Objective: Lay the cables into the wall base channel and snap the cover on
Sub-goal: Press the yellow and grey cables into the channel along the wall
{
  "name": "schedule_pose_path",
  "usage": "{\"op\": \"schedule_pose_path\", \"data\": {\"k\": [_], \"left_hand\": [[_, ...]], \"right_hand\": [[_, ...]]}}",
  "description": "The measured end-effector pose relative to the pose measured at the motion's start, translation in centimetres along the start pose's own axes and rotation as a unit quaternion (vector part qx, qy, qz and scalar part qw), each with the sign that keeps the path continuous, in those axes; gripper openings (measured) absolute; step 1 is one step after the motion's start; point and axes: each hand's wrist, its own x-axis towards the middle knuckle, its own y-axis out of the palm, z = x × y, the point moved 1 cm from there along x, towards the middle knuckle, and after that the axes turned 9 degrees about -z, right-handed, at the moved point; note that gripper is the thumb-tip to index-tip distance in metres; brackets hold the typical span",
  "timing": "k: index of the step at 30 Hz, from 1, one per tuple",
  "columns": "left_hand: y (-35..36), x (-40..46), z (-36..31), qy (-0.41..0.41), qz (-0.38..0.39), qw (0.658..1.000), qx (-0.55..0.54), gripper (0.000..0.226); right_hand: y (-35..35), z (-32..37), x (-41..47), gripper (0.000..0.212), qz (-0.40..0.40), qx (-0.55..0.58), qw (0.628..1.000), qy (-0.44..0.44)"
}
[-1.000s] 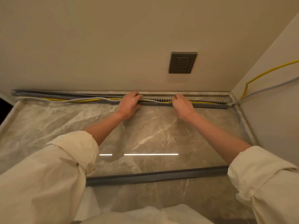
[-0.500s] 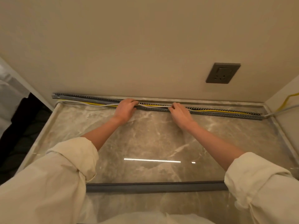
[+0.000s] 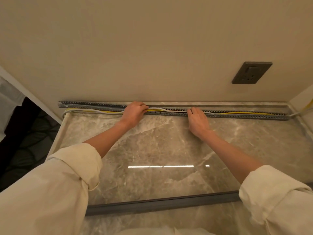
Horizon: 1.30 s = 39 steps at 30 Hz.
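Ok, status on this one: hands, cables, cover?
Both hands, left and right, pressing cables at channel. Left stretch hangs out. Cover off, near side. Nothing blocking.

A grey slotted channel (image 3: 237,115) is laid along the foot of the wall, open at the top. A yellow cable (image 3: 237,113) and a white cable (image 3: 158,109) are run along it, partly bulging out at the middle. A long grey cover (image 3: 160,203) is left flat on the marble floor, well apart from the channel.
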Motion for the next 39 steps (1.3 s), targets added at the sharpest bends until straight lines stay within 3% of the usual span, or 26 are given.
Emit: {"op": "schedule_pose_path", "data": {"k": [3, 12, 22, 25, 30, 39], "left_hand": [[-0.2, 0.5, 0.2, 0.005, 0.012, 1.000, 0.012, 0.023], [-0.2, 2.3, 0.7, -0.017, 0.069, 0.997, 0.014, 0.016], [-0.1, 1.1, 2.6, 0.090, 0.039, 0.995, -0.010, 0.019], [0.0, 1.1, 2.6, 0.047, 0.040, 0.997, -0.041, 0.022], [-0.1, 1.4, 2.5, -0.025, 0.043, 0.997, -0.059, 0.019], [-1.0, 1.5, 3.4, -0.088, 0.030, 0.992, -0.085, 0.011]], "right_hand": [[0.1, 0.6, -0.2, 0.062, 0.014, -0.015, 1.000, 0.003], [0.0, 2.6, 0.0, 0.040, 0.002, -0.033, 0.998, 0.055], [0.0, 4.4, 0.9, 0.031, 0.010, -0.036, 0.997, 0.069], [-0.1, 5.9, 1.2, 0.035, -0.012, 0.019, 0.999, 0.048], [-0.4, 9.9, 3.1, 0.037, -0.022, 0.064, 0.994, -0.090], [0.0, 11.6, 5.0, 0.023, -0.009, 0.036, 0.994, -0.103]]}}
